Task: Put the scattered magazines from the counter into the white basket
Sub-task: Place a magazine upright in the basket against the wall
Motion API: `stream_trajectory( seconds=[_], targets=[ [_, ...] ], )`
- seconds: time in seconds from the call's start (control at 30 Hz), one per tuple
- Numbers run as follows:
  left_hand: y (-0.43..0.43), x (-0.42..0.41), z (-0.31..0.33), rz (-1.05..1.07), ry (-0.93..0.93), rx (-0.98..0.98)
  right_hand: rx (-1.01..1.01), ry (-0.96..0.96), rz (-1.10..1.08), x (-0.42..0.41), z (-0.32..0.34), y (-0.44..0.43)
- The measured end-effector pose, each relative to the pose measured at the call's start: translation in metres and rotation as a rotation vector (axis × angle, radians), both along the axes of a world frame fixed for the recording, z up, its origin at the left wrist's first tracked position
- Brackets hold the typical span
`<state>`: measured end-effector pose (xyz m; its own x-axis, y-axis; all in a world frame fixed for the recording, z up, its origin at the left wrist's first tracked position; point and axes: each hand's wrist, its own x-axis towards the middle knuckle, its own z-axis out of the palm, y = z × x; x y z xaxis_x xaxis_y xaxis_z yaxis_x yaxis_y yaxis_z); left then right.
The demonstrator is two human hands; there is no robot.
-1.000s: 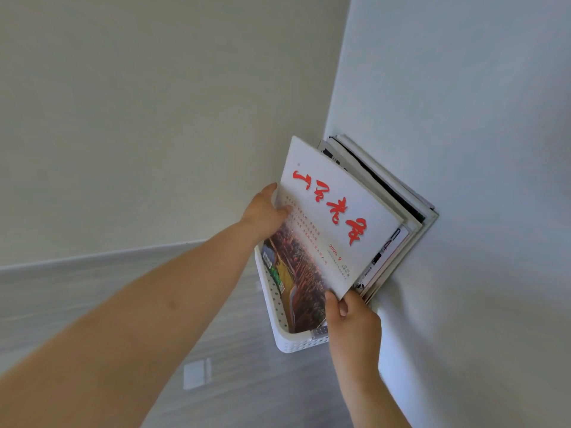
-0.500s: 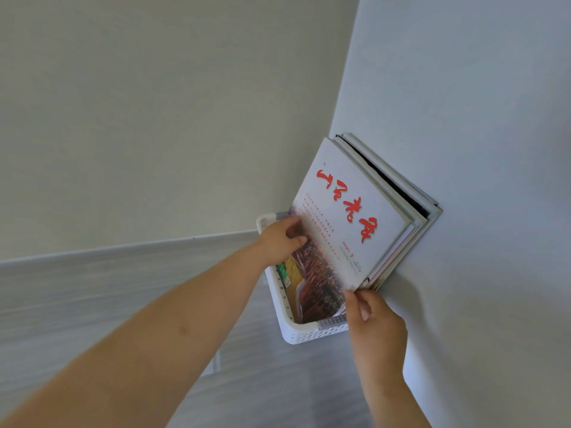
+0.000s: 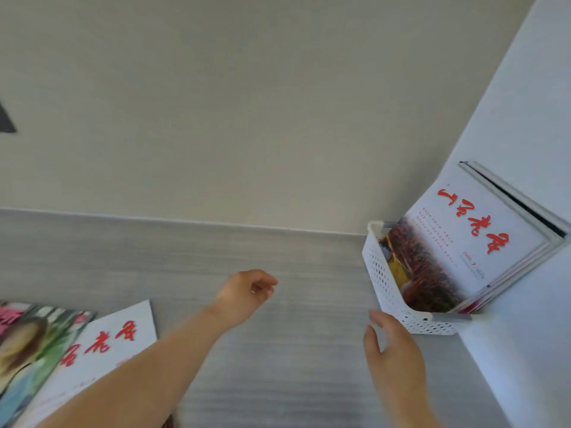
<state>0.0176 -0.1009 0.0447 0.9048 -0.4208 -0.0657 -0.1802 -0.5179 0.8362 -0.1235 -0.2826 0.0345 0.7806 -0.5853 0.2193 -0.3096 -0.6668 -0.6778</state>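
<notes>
The white perforated basket (image 3: 381,279) stands in the counter's right corner against the side wall. Several magazines lean inside it; the front one (image 3: 463,242) has a white cover with red characters. My left hand (image 3: 244,293) hovers over the grey counter to the left of the basket, fingers loosely curled, holding nothing. My right hand (image 3: 392,350) is just below the basket's near corner, fingers apart, empty. On the counter at the lower left lie two more magazines: a white one with red characters (image 3: 105,344) and a colourful one with a person on the cover (image 3: 27,350).
The grey wood-grain counter (image 3: 293,304) runs along a beige back wall (image 3: 247,103). A pale side wall (image 3: 525,350) bounds it on the right. A dark triangular shape (image 3: 6,118) shows at the far left edge.
Both hands have let go of the red-lettered magazine, which now rests in the basket. My left hand has moved left away from it, and the view has swung left, showing two magazines on the counter.
</notes>
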Motion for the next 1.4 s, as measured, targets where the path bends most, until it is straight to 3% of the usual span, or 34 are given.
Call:
stream_trajectory(
  seconds=[0.1, 0.27, 0.37, 0.4, 0.53, 0.63, 0.77, 1.03, 1.3, 1.4],
  targets=[
    [0.085, -0.01, -0.023, 0.135, 0.05, 0.079, -0.036, 0.086, 0.165, 0.012, -0.015, 0.064],
    [0.203, -0.016, -0.055, 0.374, 0.042, 0.477, -0.271, 0.141, 0.438, 0.021, -0.043, 0.174],
    [0.252, -0.016, -0.063, 0.41, 0.041, 0.82, -0.318, 0.352, 0.524, 0.021, -0.056, 0.225],
    [0.267, -0.015, -0.066, 0.432, 0.063, 0.866, -0.242, 0.435, 0.537, 0.02, -0.061, 0.236],
    [0.304, -0.016, -0.08, 0.375, 0.166, 0.891, -0.008, 0.489, 0.53, 0.029, -0.077, 0.268],
    [0.311, -0.017, -0.091, 0.336, 0.132, 0.891, 0.151, 0.394, 0.39, 0.043, -0.075, 0.277],
    [0.315, -0.017, -0.101, 0.312, 0.086, 0.883, 0.321, 0.485, 0.267, 0.06, -0.069, 0.279],
    [0.312, -0.015, -0.103, 0.292, 0.038, 0.88, 0.377, 0.699, 0.319, 0.077, -0.068, 0.275],
    [0.306, -0.01, -0.097, 0.316, 0.034, 0.839, 0.417, 0.6, 0.331, 0.073, -0.067, 0.265],
    [0.298, -0.008, -0.094, 0.315, 0.045, 0.815, 0.415, 0.488, 0.243, 0.064, -0.063, 0.244]
  ],
)
